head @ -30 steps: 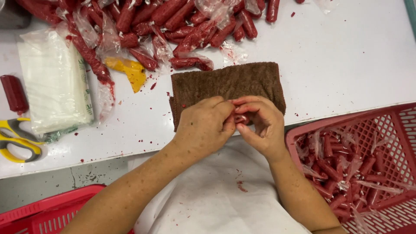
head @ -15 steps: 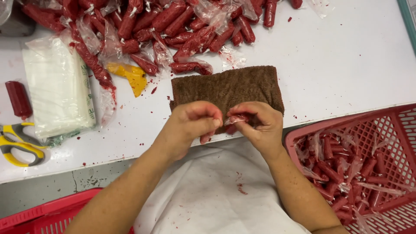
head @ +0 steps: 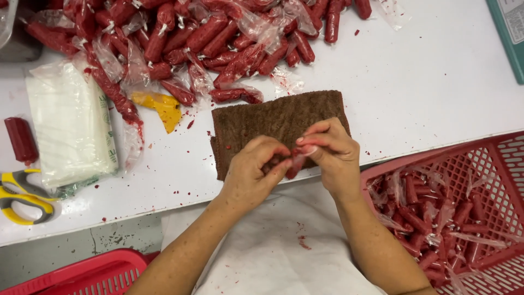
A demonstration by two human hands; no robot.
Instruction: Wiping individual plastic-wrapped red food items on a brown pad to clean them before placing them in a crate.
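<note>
Counter (head: 426, 82), white and flecked with red crumbs, fills most of the head view. Heap of red sausages (head: 207, 38) in clear wrappers spreads along its far edge, with loose scraps of film trailing toward the near side. Red plastic basket (head: 491, 158) stands at the right, off the counter's near edge, holding more red sausages mixed with clear film; the rim of a second red basket (head: 82, 276) shows at lower left. White apron (head: 273, 251), spotted red, covers the lap between the forearms. Packet of white sheets (head: 68, 123) in clear plastic lies at the left of the counter. Brown towel (head: 262, 123) lies flat near the counter's front edge, directly beyond the hands and just short of the heap. Left hand (head: 251, 175) and right hand (head: 333, 153) meet over the towel's near edge, fingertips pinched together on a small red sausage piece (head: 295, 164), which is largely hidden by the fingers; both hands are closed on it. Yellow scrap (head: 161, 106) rests between the heap and the towel. Yellow-handled scissors (head: 22, 196) lie at the far left edge, well apart from the hands. Single red sausage (head: 22, 139) lies just beyond the scissors, beside the packet
</note>
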